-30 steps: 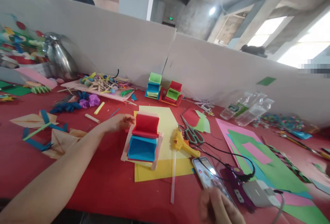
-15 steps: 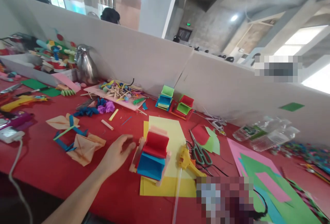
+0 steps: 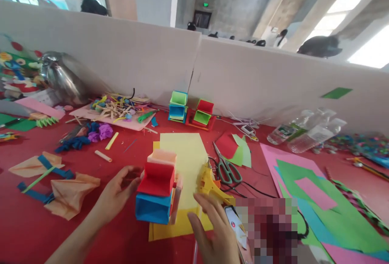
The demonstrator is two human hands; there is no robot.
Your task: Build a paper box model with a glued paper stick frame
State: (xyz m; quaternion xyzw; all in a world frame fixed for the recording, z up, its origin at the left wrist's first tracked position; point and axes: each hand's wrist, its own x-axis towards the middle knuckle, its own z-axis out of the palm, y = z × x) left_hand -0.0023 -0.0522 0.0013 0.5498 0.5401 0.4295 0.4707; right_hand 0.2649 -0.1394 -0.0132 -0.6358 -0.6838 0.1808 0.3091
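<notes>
A folded paper model [image 3: 156,181] with red, blue and pale pink parts stands on yellow paper sheets [image 3: 190,150]. At its left side is my left hand [image 3: 120,191], fingers curved with fingertips close to or touching the model; the contact cannot be made out. My right hand [image 3: 212,223] is spread and holds nothing, to the right of the model and just below a yellow glue gun [image 3: 209,181]. Green-handled scissors [image 3: 228,171] lie right of the glue gun. A phone [image 3: 238,231] lies beside my right hand.
Two small paper models [image 3: 178,108] stand by the white partition [image 3: 146,57]. Orange and blue folded paper [image 3: 69,189] lies at left, a pink tray [image 3: 138,123] of sticks behind. Plastic bottles [image 3: 313,134] and coloured sheets [image 3: 322,215] are at right. A steel jug [image 3: 65,77] stands back left.
My right hand has come into view at the lower middle. The view has shifted to the right. The paper model now shows turned, and my left hand is closer to it.
</notes>
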